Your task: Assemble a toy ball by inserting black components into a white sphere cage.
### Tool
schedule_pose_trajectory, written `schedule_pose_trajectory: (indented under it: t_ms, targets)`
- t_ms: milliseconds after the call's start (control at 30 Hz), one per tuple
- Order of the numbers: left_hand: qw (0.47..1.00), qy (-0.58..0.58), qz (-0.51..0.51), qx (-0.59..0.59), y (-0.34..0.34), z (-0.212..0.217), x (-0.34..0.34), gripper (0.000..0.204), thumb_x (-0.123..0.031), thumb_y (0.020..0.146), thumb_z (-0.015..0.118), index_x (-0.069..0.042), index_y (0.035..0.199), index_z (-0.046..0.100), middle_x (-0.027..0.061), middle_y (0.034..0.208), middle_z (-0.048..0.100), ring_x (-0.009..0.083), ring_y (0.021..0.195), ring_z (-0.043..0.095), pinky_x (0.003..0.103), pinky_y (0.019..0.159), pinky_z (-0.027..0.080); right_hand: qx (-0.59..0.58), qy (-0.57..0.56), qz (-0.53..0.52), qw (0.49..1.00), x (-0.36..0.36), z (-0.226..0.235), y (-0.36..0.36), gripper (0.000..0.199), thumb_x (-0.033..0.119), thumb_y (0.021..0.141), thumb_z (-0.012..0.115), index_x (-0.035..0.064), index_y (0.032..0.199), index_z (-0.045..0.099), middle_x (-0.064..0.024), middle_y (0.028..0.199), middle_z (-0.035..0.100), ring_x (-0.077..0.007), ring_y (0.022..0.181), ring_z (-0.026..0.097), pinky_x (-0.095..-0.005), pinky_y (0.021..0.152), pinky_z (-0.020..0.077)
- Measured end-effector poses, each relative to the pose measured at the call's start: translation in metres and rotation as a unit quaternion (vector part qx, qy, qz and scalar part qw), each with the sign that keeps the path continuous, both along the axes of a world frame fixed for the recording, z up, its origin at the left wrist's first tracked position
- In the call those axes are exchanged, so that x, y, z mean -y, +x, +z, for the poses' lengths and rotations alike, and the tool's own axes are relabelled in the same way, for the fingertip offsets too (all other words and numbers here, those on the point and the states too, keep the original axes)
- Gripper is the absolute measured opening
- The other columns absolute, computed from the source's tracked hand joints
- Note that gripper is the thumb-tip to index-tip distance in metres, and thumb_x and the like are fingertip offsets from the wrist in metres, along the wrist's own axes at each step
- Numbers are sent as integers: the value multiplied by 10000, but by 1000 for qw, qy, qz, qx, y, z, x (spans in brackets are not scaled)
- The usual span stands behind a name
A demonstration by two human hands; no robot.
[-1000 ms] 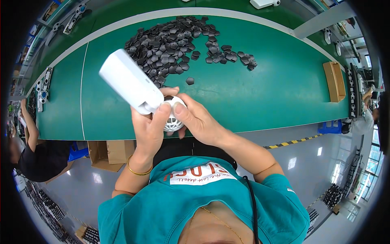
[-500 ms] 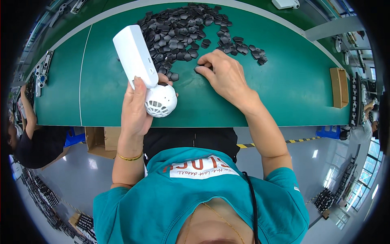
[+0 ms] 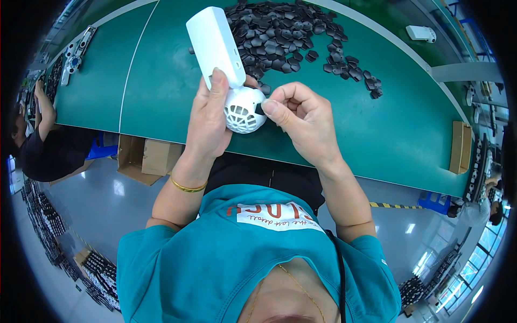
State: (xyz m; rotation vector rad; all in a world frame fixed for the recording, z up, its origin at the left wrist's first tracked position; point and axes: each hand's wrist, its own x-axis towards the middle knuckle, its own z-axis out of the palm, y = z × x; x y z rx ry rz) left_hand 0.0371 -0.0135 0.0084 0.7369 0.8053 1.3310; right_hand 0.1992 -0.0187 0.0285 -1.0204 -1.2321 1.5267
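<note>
My left hand (image 3: 211, 110) is closed round a white device whose long rectangular body (image 3: 215, 46) points away from me. At its near end is a round ball-shaped head (image 3: 243, 112) with a latticework of openings. Between the thumb and fingers of my right hand (image 3: 302, 119) is a small black plastic piece (image 3: 259, 109), held against the right side of the ball. My fingers hide most of that piece. Just beyond my hands lies a heap of black angular pieces (image 3: 280, 35), with some strung out to the right.
The green table (image 3: 161, 81) has a pale rim along its far side. An open cardboard box (image 3: 460, 146) sits at its right end, white-and-black parts (image 3: 74, 59) at the left. Another white device (image 3: 421, 33) lies beyond the rim. Cardboard boxes (image 3: 132, 159) stand below at left; a co-worker (image 3: 48, 145) sits there.
My right hand has come from beside the heap to the ball, bringing the black piece against its side. The whole view has tilted and shifted.
</note>
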Motion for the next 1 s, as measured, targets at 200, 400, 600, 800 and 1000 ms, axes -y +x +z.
schedule_pose_trajectory:
  t_ms: [200,400,600,800,1000]
  targets:
    - [998,38,7,-47,-1,0,2,397,-354,1007,407,-12,1208,399,136,982,614,154,849,626,263,701,528,48,21,36,998,-2,-2,0,134,99,859,691,6,895,601,-5,804,602,-38,714,543,-172,620,444]
    - [991,82,9,-109,-8,-3,12,412,-361,997,437,-5,1202,401,125,966,614,137,839,616,260,693,512,33,-7,60,998,5,-10,-4,151,102,862,686,8,902,575,-5,813,590,-44,715,551,-175,620,459]
    - [992,66,7,-109,-13,-1,28,424,-360,990,456,1,1206,401,119,950,612,128,829,609,262,687,508,35,-41,89,995,13,-8,-9,189,108,858,690,30,912,527,-9,818,571,-57,726,559,-189,582,473]
    - [983,68,41,-164,-14,-3,39,449,-344,962,521,13,1205,401,111,951,602,125,840,605,255,688,503,0,-83,109,991,21,-14,-14,220,122,849,700,44,923,507,-16,830,561,-66,744,561,-196,573,480]
    - [967,105,43,-227,-18,0,29,442,-281,927,593,14,1197,405,113,963,596,139,848,610,260,702,508,60,2,136,989,-4,-28,-6,205,128,835,713,31,911,550,-12,834,569,-66,747,561,-219,617,489]
